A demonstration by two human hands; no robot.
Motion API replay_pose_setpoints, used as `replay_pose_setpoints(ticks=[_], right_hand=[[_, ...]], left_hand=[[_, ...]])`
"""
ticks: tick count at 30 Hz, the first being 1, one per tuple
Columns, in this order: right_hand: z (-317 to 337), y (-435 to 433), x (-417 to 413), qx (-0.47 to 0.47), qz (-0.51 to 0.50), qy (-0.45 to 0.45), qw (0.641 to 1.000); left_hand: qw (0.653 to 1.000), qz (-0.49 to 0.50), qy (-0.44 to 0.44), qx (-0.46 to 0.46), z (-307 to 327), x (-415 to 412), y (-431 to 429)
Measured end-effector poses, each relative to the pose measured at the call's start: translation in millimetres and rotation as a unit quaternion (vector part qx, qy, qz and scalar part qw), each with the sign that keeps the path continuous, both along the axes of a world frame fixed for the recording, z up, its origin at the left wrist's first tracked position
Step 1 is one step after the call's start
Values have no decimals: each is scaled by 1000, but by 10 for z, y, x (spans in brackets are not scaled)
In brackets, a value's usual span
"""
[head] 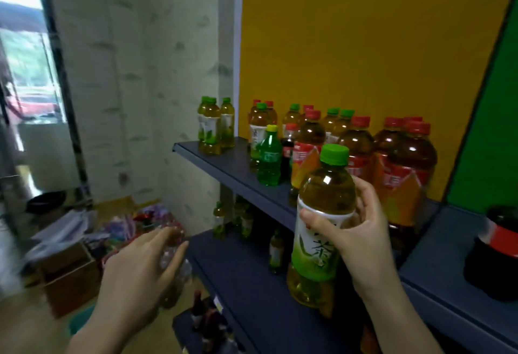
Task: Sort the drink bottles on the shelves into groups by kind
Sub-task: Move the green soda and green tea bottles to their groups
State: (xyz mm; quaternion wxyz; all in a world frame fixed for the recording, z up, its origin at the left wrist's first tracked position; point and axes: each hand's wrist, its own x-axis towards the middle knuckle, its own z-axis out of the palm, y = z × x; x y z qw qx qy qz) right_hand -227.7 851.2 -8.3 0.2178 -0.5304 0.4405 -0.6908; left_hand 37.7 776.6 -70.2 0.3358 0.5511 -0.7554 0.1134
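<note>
Near the shelf (232,177) edge, right hand (361,230) clamps green-capped bottle (322,227); left hand (140,269), fingers apart, could topple neighbouring bottles.

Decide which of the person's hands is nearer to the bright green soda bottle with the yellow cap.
Right. The right hand, gripping a green tea bottle, is just below-right of the green soda bottle; the left hand hangs well lower, off the shelf's left end.

Green-capped tea bottle (322,224): upright, held before top shelf (224,165). On shelf: three green teas (214,126) far end; red-capped teas (403,168), green soda (269,157), cola (287,154) mixed together.
</note>
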Motion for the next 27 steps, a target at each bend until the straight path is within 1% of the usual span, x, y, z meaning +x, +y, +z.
replay_pose_setpoints(ticks=[3, 6, 10, 18, 24, 27], right_hand=[[-4, -463, 423, -8, 5, -17, 1000], [25, -905, 804, -22, -3, -13, 1000], [130, -1483, 1159, -24, -23, -17, 999], [272, -2680, 1459, -29, -52, -1, 998], [250, -3629, 1405, -38, -86, 11, 996], [302, -4111, 1321, -33, -106, 1, 994]], left_hand=[[1000, 6, -12, -8, 8, 470, -372], [999, -2, -35, -22, 57, 813, -768], [999, -29, -16, -27, 161, 1034, -1235], [995, -91, 5, -47, 167, 1133, -2250], [989, -136, 13, -54, 188, 972, -3253], [982, -175, 38, -55, 298, 808, -3755]])
